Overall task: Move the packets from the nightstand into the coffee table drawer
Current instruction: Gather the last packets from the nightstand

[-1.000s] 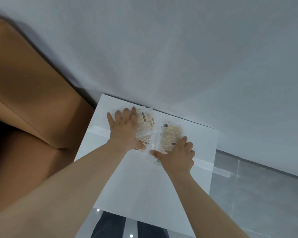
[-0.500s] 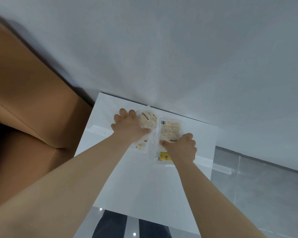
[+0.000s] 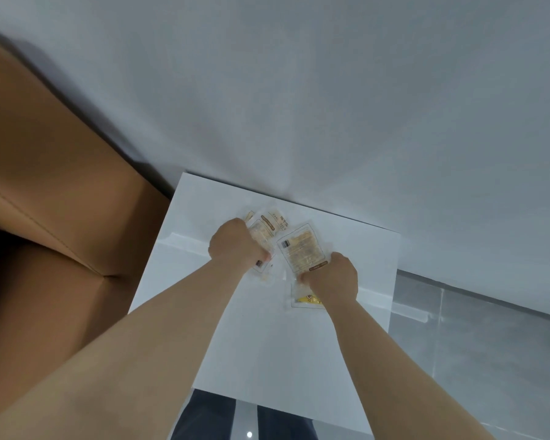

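Observation:
Several clear packets with beige labels lie near the back of the white nightstand. My left hand is curled round a small bunch of packets on the left. My right hand grips a single packet by its lower edge, tilting it up. One more packet with a yellow patch lies flat under my right wrist. The coffee table drawer is not in view.
A tan leather headboard or sofa side stands close on the left of the nightstand. A grey wall rises right behind it. Glossy grey floor tiles show on the right, and my dark trouser legs below.
Both hands went from lying flat on the packets to curling round them. The left gathered its packets together, and the right lifted one packet, uncovering the yellow-patched one beneath.

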Action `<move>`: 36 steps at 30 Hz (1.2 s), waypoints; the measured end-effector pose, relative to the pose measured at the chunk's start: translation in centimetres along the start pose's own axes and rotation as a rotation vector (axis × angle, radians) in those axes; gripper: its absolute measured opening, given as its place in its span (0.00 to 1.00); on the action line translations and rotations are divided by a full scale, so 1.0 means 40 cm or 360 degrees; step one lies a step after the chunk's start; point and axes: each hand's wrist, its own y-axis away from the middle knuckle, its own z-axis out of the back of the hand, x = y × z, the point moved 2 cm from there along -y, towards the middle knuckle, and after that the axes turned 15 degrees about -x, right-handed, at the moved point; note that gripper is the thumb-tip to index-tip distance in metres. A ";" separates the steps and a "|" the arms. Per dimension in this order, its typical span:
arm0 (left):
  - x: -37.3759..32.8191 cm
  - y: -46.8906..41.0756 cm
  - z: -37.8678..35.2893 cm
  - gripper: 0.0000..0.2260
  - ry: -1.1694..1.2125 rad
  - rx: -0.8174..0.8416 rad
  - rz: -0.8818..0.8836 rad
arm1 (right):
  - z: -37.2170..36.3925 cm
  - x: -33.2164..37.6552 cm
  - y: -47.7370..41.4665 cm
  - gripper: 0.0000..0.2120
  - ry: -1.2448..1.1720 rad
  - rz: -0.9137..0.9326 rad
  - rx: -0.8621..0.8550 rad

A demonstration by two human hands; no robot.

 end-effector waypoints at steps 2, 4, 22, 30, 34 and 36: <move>0.015 0.007 0.008 0.21 0.0110 0.0033 0.0056 | 0.007 -0.010 0.007 0.14 -0.0106 0.0017 -0.0001; 0.025 0.021 0.027 0.16 0.0210 0.0013 0.0067 | 0.025 -0.019 0.023 0.14 -0.0200 0.0029 -0.0022; -0.083 0.507 0.531 0.10 0.0820 0.0192 -0.0594 | 0.576 -0.090 0.540 0.12 -0.1031 -0.0186 -0.0658; -0.295 0.861 0.590 0.16 0.0750 0.0355 -0.1101 | 0.860 -0.304 0.767 0.13 -0.1191 -0.0297 -0.1078; -0.385 1.110 0.542 0.17 0.0683 0.0470 -0.1398 | 0.952 -0.506 0.890 0.12 -0.1238 -0.0454 -0.1249; -0.408 1.251 0.501 0.17 0.0669 0.0545 -0.1499 | 1.000 -0.627 0.964 0.10 -0.1256 -0.0546 -0.1360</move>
